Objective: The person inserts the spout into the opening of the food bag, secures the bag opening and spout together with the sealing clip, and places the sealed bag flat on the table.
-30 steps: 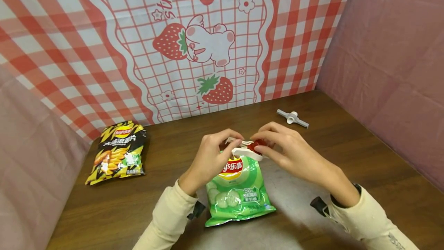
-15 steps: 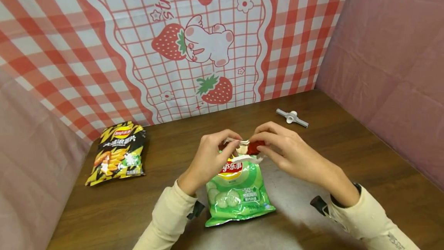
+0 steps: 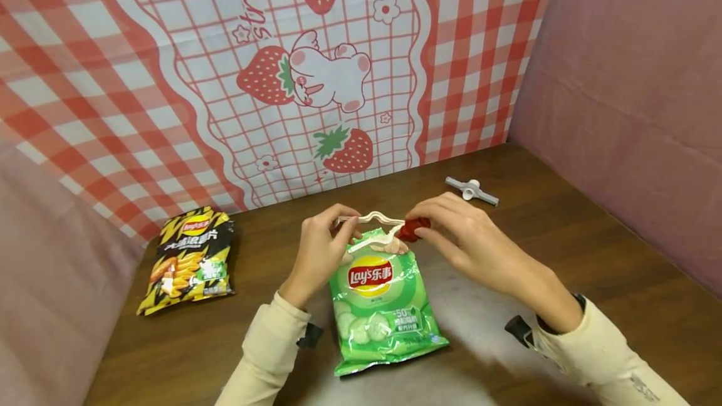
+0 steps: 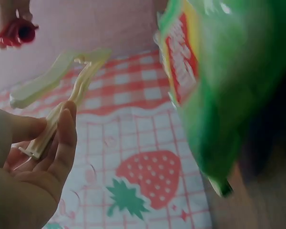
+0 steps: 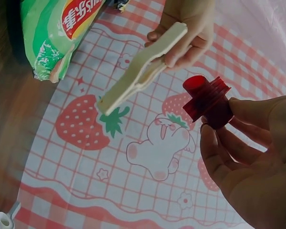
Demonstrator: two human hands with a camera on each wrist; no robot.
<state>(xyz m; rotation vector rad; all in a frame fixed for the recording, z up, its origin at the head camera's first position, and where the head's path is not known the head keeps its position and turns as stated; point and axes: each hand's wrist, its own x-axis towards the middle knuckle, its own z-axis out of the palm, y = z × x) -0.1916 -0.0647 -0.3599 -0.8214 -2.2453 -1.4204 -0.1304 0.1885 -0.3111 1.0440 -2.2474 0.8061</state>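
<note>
My left hand (image 3: 318,246) holds one arm of a cream bag sealing clip (image 4: 43,81) between thumb and fingers. The clip hangs open in a V, its free arm pointing away from the hand. In my right hand (image 3: 459,230) I pinch a red plastic spout piece (image 5: 209,102), a short tube with a wider ribbed band. Both wrist views show a gap between the spout piece and the clip. Below the hands a green bag of Lay's potato chips (image 3: 375,306) lies on the table, its top end under the clip in the head view.
A black and yellow chip bag (image 3: 188,262) lies at the table's left. Towards the back right is a grey bar clip (image 3: 485,195) with a white round spout. A strawberry-print cloth (image 3: 316,143) hangs behind the wooden table (image 3: 564,218); pink cloth (image 3: 620,80) borders the sides.
My left hand has moved left with the clip, drawing it away from the red spout piece, and the clip's arms show wider apart. The right hand stays nearly in place. The view has shifted slightly.
</note>
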